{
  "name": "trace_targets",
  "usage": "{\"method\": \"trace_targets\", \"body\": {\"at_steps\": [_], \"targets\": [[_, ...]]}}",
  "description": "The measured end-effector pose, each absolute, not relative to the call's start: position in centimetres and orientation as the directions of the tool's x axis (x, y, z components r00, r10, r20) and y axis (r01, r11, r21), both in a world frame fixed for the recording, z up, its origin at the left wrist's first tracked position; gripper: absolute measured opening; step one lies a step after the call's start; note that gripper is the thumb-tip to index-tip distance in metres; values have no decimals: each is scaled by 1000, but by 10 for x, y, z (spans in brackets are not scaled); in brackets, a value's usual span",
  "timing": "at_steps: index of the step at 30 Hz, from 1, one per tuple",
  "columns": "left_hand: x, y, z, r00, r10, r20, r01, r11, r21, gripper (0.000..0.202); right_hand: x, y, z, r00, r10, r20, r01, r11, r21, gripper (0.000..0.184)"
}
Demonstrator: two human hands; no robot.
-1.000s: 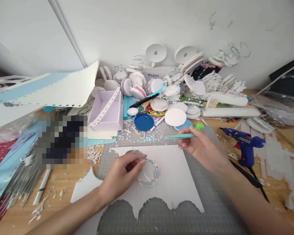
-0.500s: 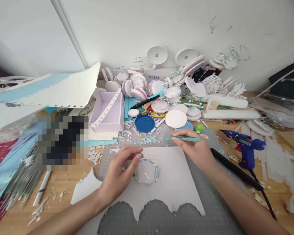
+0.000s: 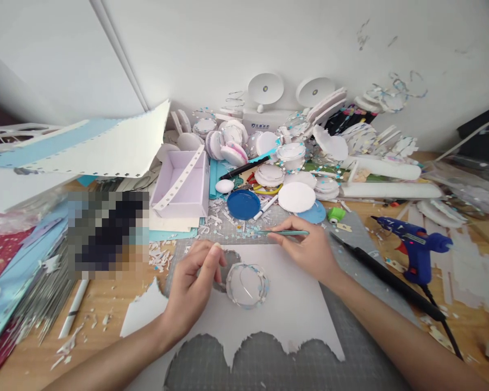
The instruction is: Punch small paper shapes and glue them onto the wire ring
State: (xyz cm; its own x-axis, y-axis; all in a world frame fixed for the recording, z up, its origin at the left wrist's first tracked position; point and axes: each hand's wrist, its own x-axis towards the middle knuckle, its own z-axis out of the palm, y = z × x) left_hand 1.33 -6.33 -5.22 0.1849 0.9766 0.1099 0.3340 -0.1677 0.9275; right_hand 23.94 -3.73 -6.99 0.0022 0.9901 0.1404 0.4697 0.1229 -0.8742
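Note:
My right hand (image 3: 303, 244) grips pale teal tweezers (image 3: 287, 233). Their tips point left, among small blue and white paper bits (image 3: 248, 232) scattered on the grey cutting mat (image 3: 212, 355). My left hand (image 3: 195, 277) is closed, thumb pressed to the curled fingers; whether something tiny is between them is hidden. Just right of it, a round coil of thin wire dotted with small pale blue and white pieces (image 3: 248, 288) lies on a white sheet (image 3: 293, 304). That sheet has ragged scalloped cut-outs along its near edge and a round hole beside my left fingers.
A blue glue gun (image 3: 418, 241) stands at right, near a black-handled pen-like tool (image 3: 391, 282). Behind the mat are a blue lid (image 3: 243, 204), a lilac box (image 3: 181, 184) and piled white discs (image 3: 296, 196). Bundled wires (image 3: 44, 293) lie at left.
My left hand has drawn back left from the coil, its fingers closing together. My right hand has moved left with the tweezers, bringing their tips into the paper bits.

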Motion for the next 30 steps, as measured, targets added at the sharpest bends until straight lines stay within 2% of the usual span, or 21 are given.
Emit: {"method": "trace_targets", "body": {"at_steps": [8, 22, 30], "targets": [[12, -66, -52, 120, 992, -24, 258, -8, 966, 19, 243, -34, -69, 0, 989, 147, 503, 127, -855, 10], [10, -66, -56, 235, 972, 6, 184, -50, 982, 19, 237, -33, -79, -54, 982, 179, 504, 182, -845, 7], [12, -66, -56, 246, 969, -5, 172, -39, 984, 20, 246, -35, -73, 61, 977, 203, 525, 142, -839, 12]]}}
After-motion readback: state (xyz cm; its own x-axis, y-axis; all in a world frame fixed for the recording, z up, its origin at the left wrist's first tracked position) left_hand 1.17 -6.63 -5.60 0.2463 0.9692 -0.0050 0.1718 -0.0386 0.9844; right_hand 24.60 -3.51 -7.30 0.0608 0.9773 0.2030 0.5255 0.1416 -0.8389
